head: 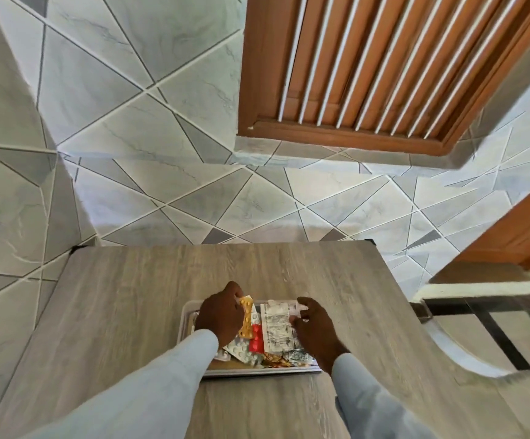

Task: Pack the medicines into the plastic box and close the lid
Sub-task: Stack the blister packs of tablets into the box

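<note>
On the wood-grain bench [124, 312] a clear plastic box [187, 315] sits at about 6 o'clock in the head view, with both hands reaching into it from the near side. The left hand [219, 315] has its grip closed on an orange blister strip [247, 318], pinched at its far end so that the strip hangs down toward the other medicines. The right hand [314, 324], at 3 o'clock of the box, pinches the far right corner of a white printed blister sheet [278, 324] between thumb and fingertips. Below these, toward the near edge of the box, lie a red blister pack [256, 340], a white pill strip [239, 350] and some darker foil packs [289, 359], overlapping one another. Pale blue sleeves [149, 384] cover both forearms. No lid can be told apart from the box; its near rim shows as a grey edge.
</note>
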Tool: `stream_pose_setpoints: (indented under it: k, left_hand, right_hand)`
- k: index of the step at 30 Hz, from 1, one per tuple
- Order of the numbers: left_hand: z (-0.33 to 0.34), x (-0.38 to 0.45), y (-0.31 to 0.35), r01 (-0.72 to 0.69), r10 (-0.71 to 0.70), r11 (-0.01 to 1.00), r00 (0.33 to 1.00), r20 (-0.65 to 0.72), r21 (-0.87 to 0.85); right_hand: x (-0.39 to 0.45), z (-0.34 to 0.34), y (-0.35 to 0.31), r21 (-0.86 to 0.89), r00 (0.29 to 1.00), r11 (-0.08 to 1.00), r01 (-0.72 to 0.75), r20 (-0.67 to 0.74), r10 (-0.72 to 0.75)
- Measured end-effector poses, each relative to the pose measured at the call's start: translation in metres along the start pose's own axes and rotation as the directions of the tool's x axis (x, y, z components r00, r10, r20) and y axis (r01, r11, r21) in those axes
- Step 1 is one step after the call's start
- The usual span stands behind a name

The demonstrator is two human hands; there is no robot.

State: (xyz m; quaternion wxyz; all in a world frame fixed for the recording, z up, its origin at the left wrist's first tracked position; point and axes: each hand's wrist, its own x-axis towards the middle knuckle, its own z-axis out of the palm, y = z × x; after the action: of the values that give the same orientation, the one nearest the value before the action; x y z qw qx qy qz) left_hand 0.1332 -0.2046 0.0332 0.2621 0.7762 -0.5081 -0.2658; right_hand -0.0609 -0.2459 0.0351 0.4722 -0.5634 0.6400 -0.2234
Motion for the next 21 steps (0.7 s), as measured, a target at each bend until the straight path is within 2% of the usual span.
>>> stream_pose_setpoints:
  k: [4, 7, 12, 15, 16, 18, 21]
  left_hand:
    - [0.005, -0.011, -0.007, -0.135, 0.135, 0.97, 0.991, 0.015, 0.201]
    - [0.006, -0.019, -0.015, -0.149, 0.142, 0.954, 0.989, 0.047, 0.261]
    - [0.003, -0.022, -0.012, -0.114, 0.09, 0.926, 0.992, 0.085, 0.361]
    - [-0.001, -0.019, -0.008, -0.228, 0.222, 0.865, 0.973, 0.067, 0.448]
    - [-0.001, -0.02, -0.01, -0.274, 0.275, 0.849, 0.959, 0.065, 0.451]
    - [0.003, -0.021, -0.019, -0.353, 0.36, 0.788, 0.929, 0.087, 0.505]
    - [0.015, -0.029, -0.029, -0.409, 0.343, 0.691, 0.911, 0.227, 0.596]
  right_hand:
    - [-0.003, 0.007, 0.006, -0.167, 0.995, 0.981, 0.102, 0.033, -0.098]
    - [-0.004, 0.008, 0.011, -0.348, 0.985, 0.923, 0.165, 0.012, -0.172]
    - [-0.002, 0.003, 0.01, -0.444, 0.97, 0.875, 0.193, -0.05, -0.24]
    - [-0.004, -0.002, 0.011, -0.509, 0.947, 0.828, 0.237, -0.071, -0.314]
    - [-0.007, -0.003, 0.013, -0.533, 0.934, 0.799, 0.278, -0.044, -0.355]
    - [-0.013, 0.0, 0.021, -0.626, 0.908, 0.682, 0.377, 0.105, -0.405]
    - [-0.021, 0.013, 0.035, -0.727, 0.887, 0.516, 0.453, 0.308, -0.344]
